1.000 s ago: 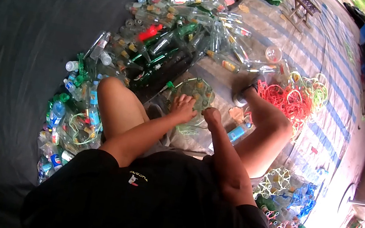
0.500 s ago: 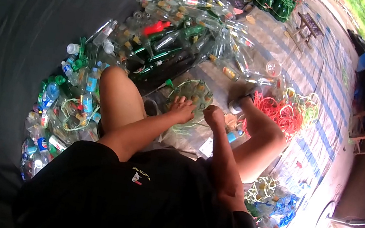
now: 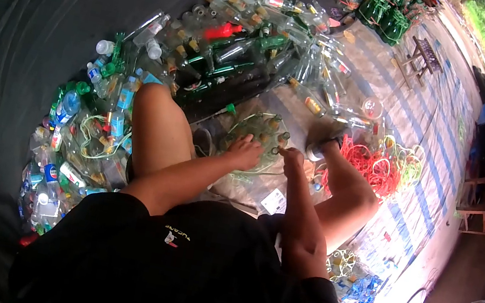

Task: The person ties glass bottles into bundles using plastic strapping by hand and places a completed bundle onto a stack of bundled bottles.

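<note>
Between my legs a round bundle of clear glass bottles (image 3: 265, 131) stands upright with pale green string around it. My left hand (image 3: 245, 152) lies spread on the near left side of the bundle. My right hand (image 3: 292, 159) is closed at the bundle's right side, and its fingers pinch something too small to make out, close to a bottle mouth. A screwdriver-like tool with a green handle (image 3: 228, 109) lies just left of the bundle.
Loose bottles (image 3: 241, 12) are heaped ahead and to the left. Red string (image 3: 370, 169) lies beyond my right leg. A small stool (image 3: 425, 56) and tied green bottles (image 3: 383, 15) stand farther off. Bundled bottles (image 3: 342, 264) sit at the lower right.
The view has shifted, so the scene sits differently in the frame. My left hand stays on the bundle; my right hand remains closed beside it, with its fingers now reaching toward a bottle mouth.
</note>
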Demonstrator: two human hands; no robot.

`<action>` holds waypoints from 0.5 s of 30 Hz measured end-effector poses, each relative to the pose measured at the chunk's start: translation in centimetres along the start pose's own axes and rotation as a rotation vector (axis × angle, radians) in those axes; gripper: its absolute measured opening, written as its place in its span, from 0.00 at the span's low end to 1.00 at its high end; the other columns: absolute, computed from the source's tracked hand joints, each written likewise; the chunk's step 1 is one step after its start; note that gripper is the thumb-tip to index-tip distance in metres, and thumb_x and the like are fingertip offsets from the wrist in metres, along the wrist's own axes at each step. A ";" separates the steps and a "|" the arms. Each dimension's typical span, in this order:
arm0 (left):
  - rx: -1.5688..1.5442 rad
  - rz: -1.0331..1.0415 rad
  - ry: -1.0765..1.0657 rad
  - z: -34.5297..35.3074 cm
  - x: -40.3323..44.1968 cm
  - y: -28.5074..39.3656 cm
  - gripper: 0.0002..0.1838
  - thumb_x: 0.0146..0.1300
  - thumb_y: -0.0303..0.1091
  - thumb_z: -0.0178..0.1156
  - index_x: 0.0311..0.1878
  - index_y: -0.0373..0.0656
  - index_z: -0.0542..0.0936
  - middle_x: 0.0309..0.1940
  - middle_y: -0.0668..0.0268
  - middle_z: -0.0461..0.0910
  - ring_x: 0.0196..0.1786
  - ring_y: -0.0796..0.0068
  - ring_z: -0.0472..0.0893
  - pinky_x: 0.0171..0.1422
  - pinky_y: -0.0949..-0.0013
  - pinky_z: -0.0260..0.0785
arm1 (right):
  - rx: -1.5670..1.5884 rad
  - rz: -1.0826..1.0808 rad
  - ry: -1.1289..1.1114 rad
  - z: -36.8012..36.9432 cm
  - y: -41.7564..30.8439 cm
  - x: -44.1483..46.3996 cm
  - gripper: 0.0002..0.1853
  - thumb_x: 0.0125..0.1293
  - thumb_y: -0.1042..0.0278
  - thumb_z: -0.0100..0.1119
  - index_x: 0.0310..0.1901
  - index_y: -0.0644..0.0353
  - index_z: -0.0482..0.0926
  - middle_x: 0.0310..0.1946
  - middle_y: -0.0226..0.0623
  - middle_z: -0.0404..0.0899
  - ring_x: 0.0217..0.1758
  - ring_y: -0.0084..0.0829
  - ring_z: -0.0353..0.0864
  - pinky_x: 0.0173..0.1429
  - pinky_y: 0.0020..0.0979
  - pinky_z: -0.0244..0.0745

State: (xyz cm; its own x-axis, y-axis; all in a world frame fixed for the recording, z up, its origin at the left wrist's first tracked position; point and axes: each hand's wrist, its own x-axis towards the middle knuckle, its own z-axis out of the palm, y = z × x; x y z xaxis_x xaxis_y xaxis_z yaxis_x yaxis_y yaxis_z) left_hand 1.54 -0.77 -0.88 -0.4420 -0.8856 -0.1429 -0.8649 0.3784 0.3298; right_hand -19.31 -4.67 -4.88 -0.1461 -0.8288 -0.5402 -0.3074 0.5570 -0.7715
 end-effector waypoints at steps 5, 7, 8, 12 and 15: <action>-0.248 -0.106 0.352 -4.6 -0.1 -3.6 0.18 0.57 0.33 0.57 0.52 0.45 0.79 0.56 0.56 0.76 0.56 0.46 0.75 0.54 0.53 0.73 | 0.270 0.168 -0.139 -0.1 0.3 0.0 0.12 0.60 0.60 0.71 0.33 0.57 0.78 0.18 0.24 0.60 0.16 0.22 0.57 0.18 0.30 0.49; -0.249 -0.375 0.344 -5.4 -0.9 -5.2 0.18 0.59 0.35 0.57 0.53 0.44 0.78 0.58 0.53 0.75 0.54 0.46 0.77 0.53 0.53 0.74 | 0.302 0.208 -0.139 0.2 0.4 0.1 0.11 0.61 0.62 0.69 0.35 0.57 0.78 0.17 0.24 0.60 0.15 0.22 0.56 0.18 0.29 0.48; -0.252 -0.637 0.327 -5.7 -1.0 -5.6 0.18 0.60 0.36 0.56 0.53 0.43 0.78 0.59 0.51 0.74 0.52 0.46 0.79 0.52 0.52 0.75 | 0.302 0.178 -0.157 0.3 0.4 0.2 0.10 0.62 0.61 0.68 0.37 0.56 0.79 0.17 0.24 0.60 0.15 0.21 0.56 0.18 0.29 0.48; -0.947 -0.958 -0.234 -3.6 -1.5 -5.2 0.21 0.64 0.40 0.55 0.56 0.38 0.76 0.59 0.47 0.75 0.54 0.48 0.80 0.53 0.51 0.75 | 0.135 0.069 -0.189 0.2 1.6 1.4 0.15 0.61 0.59 0.66 0.41 0.64 0.84 0.27 0.34 0.77 0.29 0.29 0.71 0.34 0.35 0.65; -0.733 -0.821 -0.407 1.1 1.6 -7.9 0.27 0.65 0.44 0.54 0.63 0.38 0.71 0.59 0.47 0.76 0.55 0.48 0.80 0.52 0.49 0.75 | -0.055 0.032 -0.033 1.6 3.0 0.4 0.14 0.61 0.59 0.62 0.41 0.62 0.84 0.30 0.41 0.81 0.32 0.33 0.76 0.39 0.37 0.70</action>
State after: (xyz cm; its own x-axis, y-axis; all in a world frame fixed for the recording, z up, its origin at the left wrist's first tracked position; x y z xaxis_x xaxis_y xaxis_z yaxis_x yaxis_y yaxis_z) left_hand 7.39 -4.89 -4.79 0.0268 -0.5903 -0.8067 -0.6406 -0.6296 0.4395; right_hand -18.77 -3.25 -7.96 -0.1257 -0.8079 -0.5757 -0.3543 0.5786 -0.7347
